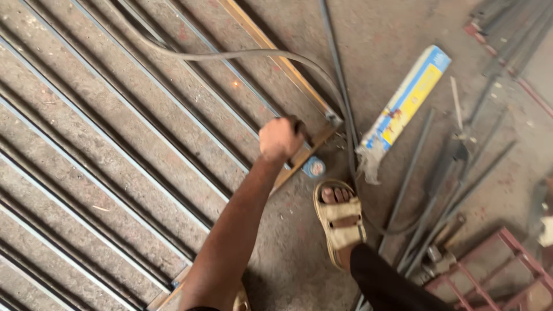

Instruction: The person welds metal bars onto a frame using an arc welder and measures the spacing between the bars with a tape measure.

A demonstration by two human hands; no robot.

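hand (280,138) closing in a fist around a dark tool handle | pressing at the corner of the metal frame (299,86) lying flat on the floor (391,34) | cable (230,56) trailing away over the slats | sandalled foot (340,222) bracing beside the frame | other hand out of view

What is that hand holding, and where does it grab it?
The hand is closed around a dark handle over the frame corner. What tool it is cannot be told.

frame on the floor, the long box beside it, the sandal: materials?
Frame: looks like steel, thin grey bars, rusty-orange edge rail, bare unpainted finish.
Long box: apparently printed cardboard, blue and yellow, one end torn with pale wrap hanging out.
Sandal: tan straps, matte, rubber or synthetic; can't tell which.
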